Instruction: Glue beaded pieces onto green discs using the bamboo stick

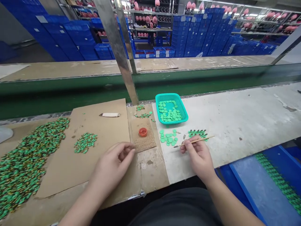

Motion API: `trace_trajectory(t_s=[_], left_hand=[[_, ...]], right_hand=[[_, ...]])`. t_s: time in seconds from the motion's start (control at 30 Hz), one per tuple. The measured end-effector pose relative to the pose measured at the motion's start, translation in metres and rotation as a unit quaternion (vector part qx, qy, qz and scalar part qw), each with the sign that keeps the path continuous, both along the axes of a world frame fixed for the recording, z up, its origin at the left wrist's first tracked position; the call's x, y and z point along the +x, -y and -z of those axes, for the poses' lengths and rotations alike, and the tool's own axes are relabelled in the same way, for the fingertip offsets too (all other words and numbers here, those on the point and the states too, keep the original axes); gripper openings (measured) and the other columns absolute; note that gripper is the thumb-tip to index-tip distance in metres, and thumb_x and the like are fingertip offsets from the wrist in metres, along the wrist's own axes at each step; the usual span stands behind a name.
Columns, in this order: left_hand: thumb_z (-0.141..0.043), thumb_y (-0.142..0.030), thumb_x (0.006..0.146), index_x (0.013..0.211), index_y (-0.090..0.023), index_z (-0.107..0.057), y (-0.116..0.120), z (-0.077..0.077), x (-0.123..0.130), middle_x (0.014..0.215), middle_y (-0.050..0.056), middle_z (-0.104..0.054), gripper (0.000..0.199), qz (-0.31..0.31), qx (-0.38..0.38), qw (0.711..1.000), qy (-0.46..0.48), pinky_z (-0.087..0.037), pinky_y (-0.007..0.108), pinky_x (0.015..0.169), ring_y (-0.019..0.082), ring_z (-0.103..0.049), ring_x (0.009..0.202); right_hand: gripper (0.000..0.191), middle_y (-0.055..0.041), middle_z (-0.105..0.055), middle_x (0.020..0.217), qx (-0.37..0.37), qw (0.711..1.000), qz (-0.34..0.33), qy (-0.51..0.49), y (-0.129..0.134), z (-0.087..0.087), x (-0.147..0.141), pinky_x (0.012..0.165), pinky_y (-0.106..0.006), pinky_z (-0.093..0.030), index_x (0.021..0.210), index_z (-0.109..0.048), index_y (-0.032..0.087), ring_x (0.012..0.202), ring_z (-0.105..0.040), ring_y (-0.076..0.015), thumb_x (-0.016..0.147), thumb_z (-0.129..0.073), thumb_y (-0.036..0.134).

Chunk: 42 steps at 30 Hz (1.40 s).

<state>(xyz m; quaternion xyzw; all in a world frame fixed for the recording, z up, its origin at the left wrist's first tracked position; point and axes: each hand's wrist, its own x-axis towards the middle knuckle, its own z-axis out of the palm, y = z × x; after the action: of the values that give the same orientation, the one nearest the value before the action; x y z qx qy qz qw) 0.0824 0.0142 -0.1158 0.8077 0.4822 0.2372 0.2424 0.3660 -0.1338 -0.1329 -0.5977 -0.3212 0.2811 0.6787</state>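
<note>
My right hand (198, 155) holds a thin paintbrush (194, 142) between thumb and fingers, its dark tip pointing left. Just beyond that hand are rows of green discs with dark pieces on them (197, 133). Loose green discs (168, 138) lie left of the brush tip. My left hand (116, 160) rests at the cardboard's edge, thumb and index finger pinched together; whatever they hold, if anything, is hidden. Near its fingertips is a rough brown pad (144, 143) with a small red cup (142, 132) on it. Small green-and-gold pieces (143, 115) are scattered behind the cup.
A turquoise basket (185, 118) of green discs stands at the back. Left lie a big heap of green-and-gold pieces (30, 157), a smaller pile (85, 142) and a white, dark-tipped object (110, 115). A metal post (124, 67) rises behind; blue crates (263, 188) sit lower right.
</note>
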Motion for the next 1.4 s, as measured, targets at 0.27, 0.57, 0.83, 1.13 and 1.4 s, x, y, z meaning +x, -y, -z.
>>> trace_trajectory(t_s=[0.27,0.57,0.83,1.13,1.4], left_hand=[[-0.065,-0.066,0.104,0.102,-0.031,-0.083,0.009,0.009,-0.021,0.085,0.002,-0.076,0.039,-0.006,0.024,0.999,0.034,-0.054,0.035,0.069,0.021,-0.067,0.073],[-0.058,-0.056,0.109,0.106,-0.028,-0.081,0.008,0.014,-0.082,0.100,0.006,-0.084,0.036,-0.114,0.122,0.985,-0.049,-0.062,0.038,0.089,0.026,-0.079,0.088],[-0.059,-0.055,0.101,0.108,-0.027,-0.083,-0.052,-0.004,-0.084,0.111,0.008,-0.086,0.037,-0.114,0.093,0.985,-0.090,-0.064,0.041,0.093,0.030,-0.082,0.102],[-0.057,-0.030,0.114,0.121,-0.028,-0.084,0.025,0.007,0.086,0.110,0.006,-0.083,0.027,0.166,0.089,0.973,-0.136,-0.059,0.037,0.073,0.026,-0.082,0.092],[-0.055,-0.030,0.115,0.109,-0.025,-0.081,0.007,0.006,0.107,0.108,0.008,-0.081,0.028,0.171,0.112,0.968,-0.147,-0.058,0.038,0.081,0.029,-0.079,0.104]], right_hand=[[0.032,-0.0040,-0.079,0.091,0.001,0.988,-0.021,0.153,-0.036,-0.034,0.018,0.080,-0.039,-0.065,0.097,-0.075,0.027,0.083,-0.077,-0.0223,0.111,-0.076,0.055],[0.031,-0.0032,-0.081,0.084,0.075,0.922,-0.150,0.349,-0.129,-0.063,-0.023,0.070,-0.035,-0.056,0.079,-0.072,0.025,0.075,-0.073,-0.0200,0.107,-0.074,0.037],[0.020,-0.0005,-0.079,0.079,0.124,0.931,-0.071,0.337,-0.134,-0.052,-0.009,0.064,-0.032,-0.057,0.084,-0.075,0.025,0.067,-0.072,-0.0168,0.103,-0.076,0.030],[0.026,0.0016,-0.074,0.081,0.156,0.947,-0.016,0.281,-0.096,-0.082,0.014,0.063,-0.030,-0.060,0.085,-0.068,0.025,0.069,-0.071,-0.0141,0.108,-0.074,0.036],[0.018,0.0022,-0.076,0.081,0.134,0.955,-0.013,0.265,-0.050,-0.071,0.034,0.066,-0.029,-0.061,0.088,-0.074,0.024,0.069,-0.072,-0.0134,0.106,-0.077,0.027]])
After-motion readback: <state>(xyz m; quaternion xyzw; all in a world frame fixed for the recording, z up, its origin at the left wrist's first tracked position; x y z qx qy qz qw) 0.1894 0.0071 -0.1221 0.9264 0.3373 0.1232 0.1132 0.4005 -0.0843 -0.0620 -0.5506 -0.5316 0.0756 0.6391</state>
